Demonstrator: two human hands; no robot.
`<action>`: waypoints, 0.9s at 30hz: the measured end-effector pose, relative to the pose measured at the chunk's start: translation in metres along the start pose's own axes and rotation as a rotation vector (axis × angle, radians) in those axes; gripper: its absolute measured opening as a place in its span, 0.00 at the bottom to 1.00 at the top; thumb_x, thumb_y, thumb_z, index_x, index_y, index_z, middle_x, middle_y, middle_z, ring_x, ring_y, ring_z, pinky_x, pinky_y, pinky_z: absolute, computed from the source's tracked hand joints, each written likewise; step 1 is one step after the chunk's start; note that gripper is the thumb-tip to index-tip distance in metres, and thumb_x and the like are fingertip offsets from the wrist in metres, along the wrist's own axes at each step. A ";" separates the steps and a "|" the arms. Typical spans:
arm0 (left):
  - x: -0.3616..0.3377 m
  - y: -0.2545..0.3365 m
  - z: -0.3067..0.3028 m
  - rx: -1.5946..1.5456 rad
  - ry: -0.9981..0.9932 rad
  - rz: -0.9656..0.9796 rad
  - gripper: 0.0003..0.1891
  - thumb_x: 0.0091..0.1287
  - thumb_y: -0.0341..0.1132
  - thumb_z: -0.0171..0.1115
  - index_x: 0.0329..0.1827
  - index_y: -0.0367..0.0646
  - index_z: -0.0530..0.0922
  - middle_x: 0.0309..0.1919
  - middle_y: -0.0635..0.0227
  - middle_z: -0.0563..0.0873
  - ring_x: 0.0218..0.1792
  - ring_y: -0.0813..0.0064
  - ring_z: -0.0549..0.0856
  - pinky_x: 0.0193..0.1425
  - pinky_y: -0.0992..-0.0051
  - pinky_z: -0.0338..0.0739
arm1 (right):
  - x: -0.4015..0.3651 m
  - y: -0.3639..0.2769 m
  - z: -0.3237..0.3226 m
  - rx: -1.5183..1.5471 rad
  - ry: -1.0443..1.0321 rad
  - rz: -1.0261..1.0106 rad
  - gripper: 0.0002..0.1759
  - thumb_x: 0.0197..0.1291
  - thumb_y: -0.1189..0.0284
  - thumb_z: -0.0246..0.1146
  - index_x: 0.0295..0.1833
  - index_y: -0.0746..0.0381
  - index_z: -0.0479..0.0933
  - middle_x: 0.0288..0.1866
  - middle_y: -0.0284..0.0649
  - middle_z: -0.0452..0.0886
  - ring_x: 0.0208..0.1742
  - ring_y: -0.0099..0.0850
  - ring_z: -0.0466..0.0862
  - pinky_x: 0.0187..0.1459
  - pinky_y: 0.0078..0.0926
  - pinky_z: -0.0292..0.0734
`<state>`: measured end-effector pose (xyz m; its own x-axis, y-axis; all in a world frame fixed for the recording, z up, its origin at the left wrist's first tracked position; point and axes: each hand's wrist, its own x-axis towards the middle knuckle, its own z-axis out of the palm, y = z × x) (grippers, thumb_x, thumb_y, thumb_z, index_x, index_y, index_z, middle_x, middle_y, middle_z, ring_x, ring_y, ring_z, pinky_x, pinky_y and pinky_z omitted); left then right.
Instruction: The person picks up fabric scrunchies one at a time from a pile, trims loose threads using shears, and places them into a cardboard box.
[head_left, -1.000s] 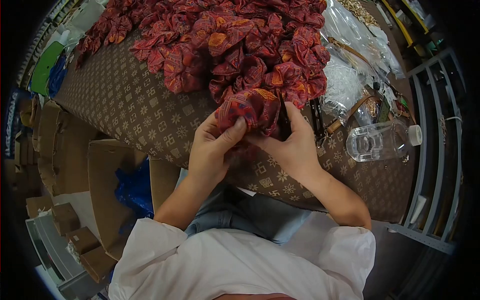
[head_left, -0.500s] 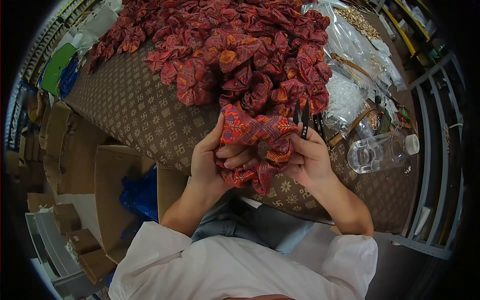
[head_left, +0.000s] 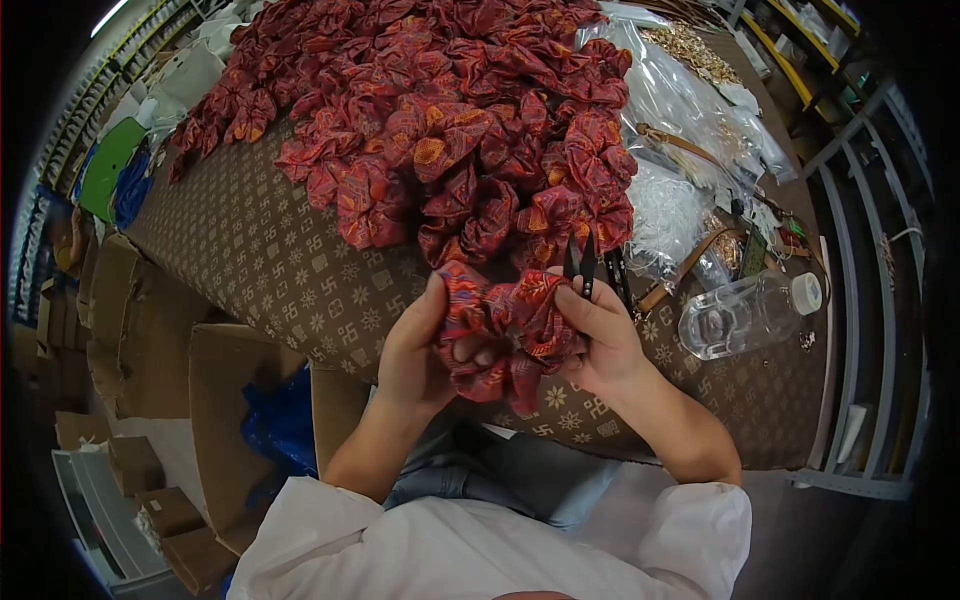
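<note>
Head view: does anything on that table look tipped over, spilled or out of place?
The clear bottle lies on its side on the patterned table, beside the right hand. Its white cap is on and nothing looks spilled. The red scrunchies sit in a loose heap, nothing visibly damaged.

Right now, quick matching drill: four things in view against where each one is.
Things:
1. scrunchie
2. thread snips
3. clear bottle
4. cardboard box

Places:
A. lying on its side on the table
B. below the table edge, on the left
C. gripped by the left hand and the right hand
D. poking up out of the right hand

Pairs: 1-C, 2-D, 3-A, 4-B
</note>
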<state>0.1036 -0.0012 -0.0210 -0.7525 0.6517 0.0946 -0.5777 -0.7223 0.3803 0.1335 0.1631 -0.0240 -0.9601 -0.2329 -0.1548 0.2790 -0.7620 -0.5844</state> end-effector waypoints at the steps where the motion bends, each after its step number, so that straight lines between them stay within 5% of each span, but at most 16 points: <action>1: 0.002 -0.002 0.016 0.180 0.234 -0.008 0.14 0.68 0.41 0.40 0.44 0.42 0.69 0.21 0.72 0.72 0.23 0.80 0.72 0.32 0.79 0.69 | 0.000 -0.003 0.011 -0.003 0.098 -0.010 0.04 0.58 0.73 0.55 0.38 0.59 0.74 0.25 0.27 0.76 0.17 0.14 0.68 0.17 0.11 0.59; 2: 0.005 -0.003 0.025 0.361 0.465 -0.015 0.10 0.67 0.36 0.44 0.46 0.40 0.68 0.27 0.68 0.76 0.28 0.77 0.76 0.38 0.77 0.72 | 0.000 -0.005 0.016 -0.008 0.194 -0.021 0.04 0.58 0.73 0.56 0.38 0.60 0.74 0.26 0.28 0.76 0.20 0.15 0.72 0.20 0.12 0.64; 3: 0.007 -0.006 0.020 0.360 0.463 -0.016 0.10 0.67 0.36 0.44 0.46 0.40 0.68 0.27 0.68 0.76 0.28 0.77 0.76 0.38 0.77 0.72 | 0.001 -0.007 0.015 -0.010 0.196 -0.022 0.04 0.58 0.73 0.56 0.38 0.60 0.74 0.26 0.28 0.76 0.20 0.15 0.72 0.20 0.12 0.64; 5: 0.011 -0.011 0.004 0.917 0.432 0.593 0.14 0.58 0.23 0.52 0.48 0.37 0.67 0.40 0.60 0.75 0.43 0.73 0.76 0.50 0.73 0.69 | 0.003 -0.010 0.011 -0.085 0.151 -0.019 0.06 0.56 0.70 0.59 0.38 0.61 0.74 0.28 0.28 0.77 0.27 0.16 0.75 0.28 0.13 0.69; 6: 0.010 -0.006 0.004 0.918 0.435 0.592 0.14 0.58 0.23 0.52 0.48 0.37 0.67 0.40 0.60 0.75 0.43 0.73 0.76 0.50 0.73 0.69 | 0.004 -0.010 0.007 -0.084 0.151 -0.015 0.06 0.56 0.70 0.59 0.38 0.61 0.74 0.28 0.28 0.77 0.27 0.16 0.75 0.28 0.13 0.69; 8: 0.006 0.010 0.005 1.550 0.276 0.841 0.17 0.50 0.19 0.54 0.45 0.35 0.68 0.42 0.58 0.74 0.48 0.70 0.73 0.53 0.74 0.66 | 0.004 -0.006 -0.003 -0.415 0.105 -0.058 0.11 0.55 0.66 0.61 0.38 0.62 0.74 0.28 0.27 0.75 0.29 0.14 0.73 0.31 0.12 0.69; 11: 0.009 0.005 0.019 1.837 0.051 0.528 0.17 0.49 0.20 0.55 0.45 0.36 0.72 0.41 0.57 0.75 0.44 0.69 0.76 0.49 0.76 0.68 | 0.001 -0.007 0.007 -0.433 0.087 -0.094 0.15 0.52 0.63 0.64 0.38 0.63 0.73 0.28 0.27 0.73 0.29 0.14 0.71 0.33 0.13 0.68; 12: 0.008 -0.001 0.016 1.604 0.111 0.380 0.19 0.48 0.20 0.56 0.46 0.36 0.71 0.37 0.59 0.78 0.37 0.73 0.79 0.41 0.79 0.72 | 0.001 -0.007 0.007 -0.437 0.090 -0.094 0.15 0.52 0.63 0.64 0.38 0.63 0.73 0.28 0.27 0.73 0.29 0.14 0.71 0.33 0.13 0.68; 14: 0.007 -0.003 0.003 1.592 0.168 0.406 0.19 0.48 0.20 0.57 0.46 0.35 0.71 0.33 0.61 0.79 0.34 0.76 0.79 0.38 0.80 0.72 | 0.003 -0.007 0.006 -0.971 0.171 -0.425 0.24 0.45 0.63 0.69 0.43 0.64 0.69 0.30 0.29 0.73 0.31 0.18 0.72 0.36 0.16 0.69; 17: 0.006 -0.005 0.001 1.476 0.296 0.440 0.17 0.49 0.21 0.57 0.45 0.35 0.71 0.28 0.65 0.79 0.30 0.82 0.79 0.33 0.83 0.72 | 0.004 0.006 0.001 -1.069 0.149 -0.628 0.36 0.37 0.63 0.73 0.50 0.63 0.63 0.36 0.35 0.74 0.37 0.22 0.74 0.41 0.20 0.69; 23: 0.005 -0.007 0.001 1.378 0.460 0.468 0.08 0.51 0.22 0.55 0.34 0.36 0.69 0.23 0.72 0.75 0.25 0.89 0.72 0.28 0.86 0.67 | 0.007 0.006 0.002 -0.960 -0.013 -0.384 0.39 0.35 0.67 0.74 0.52 0.63 0.60 0.41 0.39 0.73 0.42 0.26 0.74 0.45 0.22 0.69; 27: 0.006 -0.006 -0.011 1.379 0.491 0.564 0.07 0.50 0.22 0.54 0.31 0.37 0.67 0.21 0.75 0.71 0.24 0.91 0.67 0.27 0.87 0.64 | 0.007 0.010 0.005 -0.961 -0.065 -0.474 0.34 0.39 0.72 0.71 0.51 0.63 0.60 0.41 0.40 0.73 0.41 0.25 0.74 0.45 0.20 0.69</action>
<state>0.0998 0.0047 -0.0326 -0.9476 0.0462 0.3162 0.3194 0.1021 0.9421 0.1294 0.1507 -0.0274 -0.9561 -0.0918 0.2782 -0.2798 0.0054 -0.9600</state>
